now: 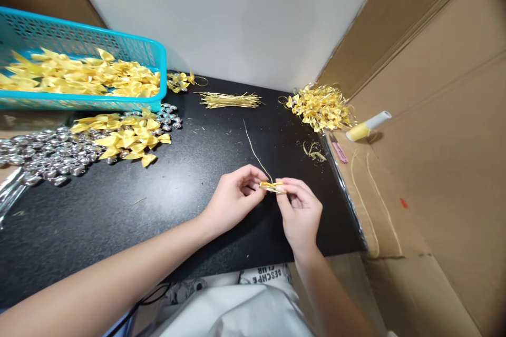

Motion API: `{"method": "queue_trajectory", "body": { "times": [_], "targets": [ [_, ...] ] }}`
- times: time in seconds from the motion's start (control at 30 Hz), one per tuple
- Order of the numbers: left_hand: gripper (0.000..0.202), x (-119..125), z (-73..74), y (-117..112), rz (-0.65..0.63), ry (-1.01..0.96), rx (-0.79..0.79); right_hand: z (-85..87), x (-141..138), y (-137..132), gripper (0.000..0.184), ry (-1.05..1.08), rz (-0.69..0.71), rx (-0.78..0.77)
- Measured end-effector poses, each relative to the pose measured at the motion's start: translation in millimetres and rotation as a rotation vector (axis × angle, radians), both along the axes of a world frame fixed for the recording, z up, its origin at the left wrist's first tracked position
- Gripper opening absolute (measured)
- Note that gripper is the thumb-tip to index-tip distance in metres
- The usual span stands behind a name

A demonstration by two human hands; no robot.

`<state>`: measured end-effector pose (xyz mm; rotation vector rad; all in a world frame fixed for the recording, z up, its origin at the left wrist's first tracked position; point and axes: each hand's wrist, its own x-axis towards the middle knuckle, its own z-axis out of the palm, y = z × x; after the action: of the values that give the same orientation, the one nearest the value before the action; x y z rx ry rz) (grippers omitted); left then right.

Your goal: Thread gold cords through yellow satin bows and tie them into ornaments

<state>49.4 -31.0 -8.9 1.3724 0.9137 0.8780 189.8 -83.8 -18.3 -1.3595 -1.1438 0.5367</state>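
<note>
My fingertips hide both ends of the small yellow bow; its long axis runs left to right. My left hand and right hand pinch it above the black table. The thin wire points away, slightly leftward. The blue basket is cut off.

With our bare left hand and bare right hand we pinch a small yellow ribbon bow, a thin gold wire extending from it. Beyond, on our black tabletop, lie straight gold wires — and leftward, shiny rounded silver pieces before a turquoise perforated plastic basket.
</note>
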Motion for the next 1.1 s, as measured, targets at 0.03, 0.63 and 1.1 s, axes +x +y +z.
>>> {"method": "queue_trajectory", "body": {
  "times": [0.03, 0.63, 1.1],
  "targets": [
    [0.011, 0.0, 0.1, 0.1, -0.004, 0.005, 0.005, 0.0, 0.0, 0.0, 0.009, -0.005, -0.002, -0.001],
    [0.016, 2.6, -0.3, 3.4, -0.039, 0.024, -0.045, -0.3, -0.4, 0.7, 0.009, -0.066, -0.004, -0.001],
    [0.017, 1.8, -4.4, 6.4, -0.081, 0.102, -0.084, 0.1, -1.5, 1.1, 0.009, -0.086, 0.000, 0.003]
  ]
}}
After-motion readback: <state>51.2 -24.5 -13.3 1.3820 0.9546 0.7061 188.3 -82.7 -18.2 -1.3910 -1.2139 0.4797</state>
